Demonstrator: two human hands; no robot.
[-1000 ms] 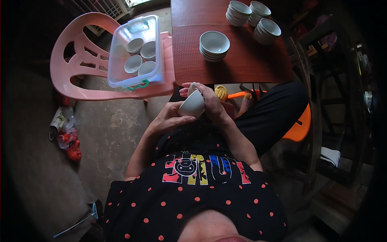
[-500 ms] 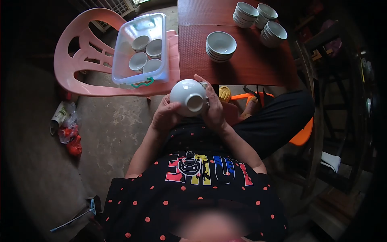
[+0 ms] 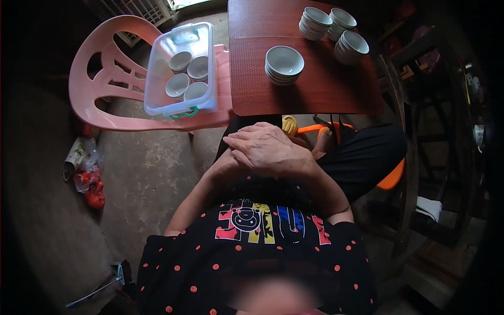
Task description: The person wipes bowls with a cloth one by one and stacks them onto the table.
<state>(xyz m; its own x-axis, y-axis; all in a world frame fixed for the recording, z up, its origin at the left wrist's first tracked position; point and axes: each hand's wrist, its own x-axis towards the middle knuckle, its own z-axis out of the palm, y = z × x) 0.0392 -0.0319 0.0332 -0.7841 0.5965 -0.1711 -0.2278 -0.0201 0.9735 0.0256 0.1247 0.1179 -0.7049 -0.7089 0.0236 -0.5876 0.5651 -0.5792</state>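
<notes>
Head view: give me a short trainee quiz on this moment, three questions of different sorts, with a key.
1. How many stacks of bowls stand on the reddish-brown table?
2. True or false: the translucent plastic tub stands on the floor.
3. Which hand covers much of the other in this view: (a) left; (b) right?

Key:
1. Four: one near the front edge, three farther back.
2. False: it sits on the pink plastic chair.
3. b: the right hand hides most of the left hand.
</notes>
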